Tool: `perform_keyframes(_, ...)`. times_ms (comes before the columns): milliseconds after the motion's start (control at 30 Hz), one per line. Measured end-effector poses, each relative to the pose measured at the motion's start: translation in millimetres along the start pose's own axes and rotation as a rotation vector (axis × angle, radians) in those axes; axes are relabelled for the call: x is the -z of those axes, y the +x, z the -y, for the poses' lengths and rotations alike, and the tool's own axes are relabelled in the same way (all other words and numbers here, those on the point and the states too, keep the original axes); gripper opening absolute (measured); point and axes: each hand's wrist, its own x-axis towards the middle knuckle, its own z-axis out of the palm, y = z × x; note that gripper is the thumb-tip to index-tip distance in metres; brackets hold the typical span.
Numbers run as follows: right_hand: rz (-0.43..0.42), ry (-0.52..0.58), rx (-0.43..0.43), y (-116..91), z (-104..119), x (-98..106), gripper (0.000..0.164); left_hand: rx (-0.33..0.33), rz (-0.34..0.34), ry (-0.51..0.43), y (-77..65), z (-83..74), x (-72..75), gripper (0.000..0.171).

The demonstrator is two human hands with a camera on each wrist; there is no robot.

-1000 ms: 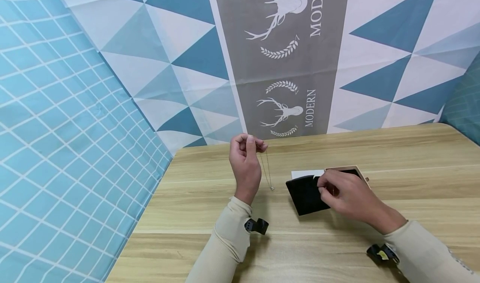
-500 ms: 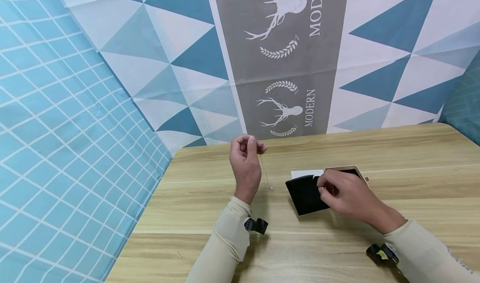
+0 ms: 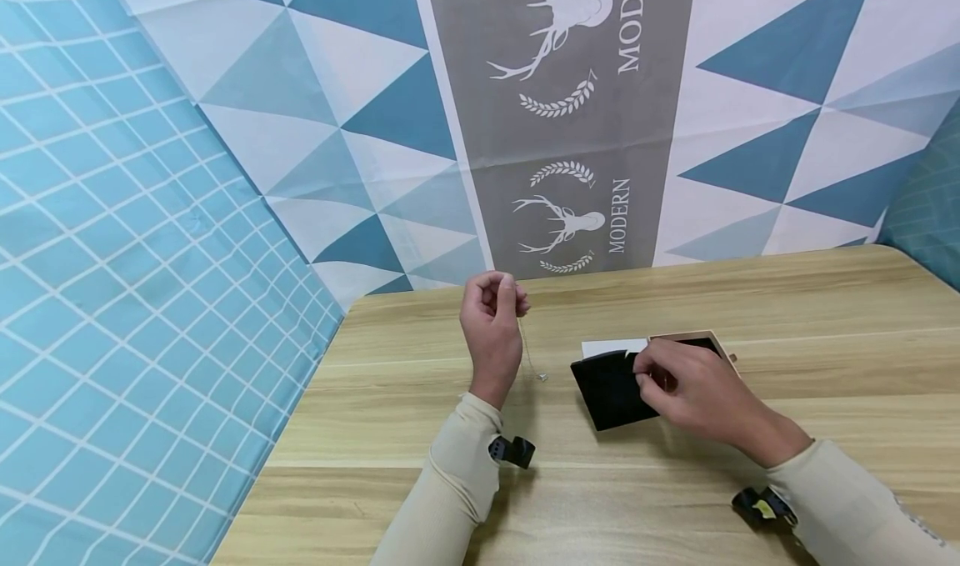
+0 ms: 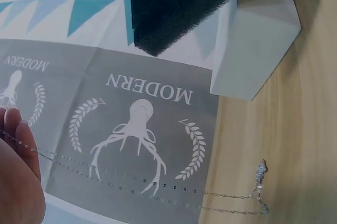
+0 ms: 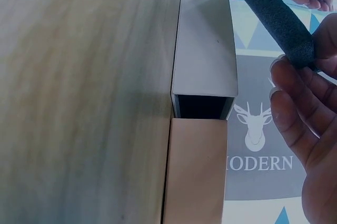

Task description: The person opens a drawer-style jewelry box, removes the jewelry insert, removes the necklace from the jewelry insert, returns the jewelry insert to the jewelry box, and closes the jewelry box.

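Observation:
My left hand is raised over the table, fingers curled, pinching a thin chain necklace. The necklace hangs in a long loop, with a small sparkling pendant at its low end. To the right, my right hand pinches a thin black foam pad by its edge between thumb and fingers. The pad is held tilted in front of a white box. Beside that box lies a tan box, its dark inside partly hidden behind my right hand in the head view.
The wood-grain table runs back to a wall cloth with triangles and deer heads. A blue gridded cloth hangs along the left side. Each wrist wears a small black camera.
My left hand has sunk very slightly, and the pendant has swung a little to the left. The right hand and the foam pad have stayed in place.

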Motion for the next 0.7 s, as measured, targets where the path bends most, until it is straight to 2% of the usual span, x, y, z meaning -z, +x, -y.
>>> perform_keyframes(367, 0.0, 0.011, -0.007, -0.6, -0.8, -0.8, 0.033, 0.042, 0.02, 0.057, -1.6, 3.9, 2.6, 0.015)
perform_keyframes(633, 0.001, 0.005, -0.004, -0.9, -0.7, -1.0, 0.033, 0.055, 0.025, 0.089, -4.7, -18.6, -2.1, 0.011)
perform_keyframes(700, 0.0, 0.006, -0.003, -0.9, -0.7, -0.9, 0.033, 0.057, 0.027, 0.094, -5.1, -17.8, -1.7, 0.011)
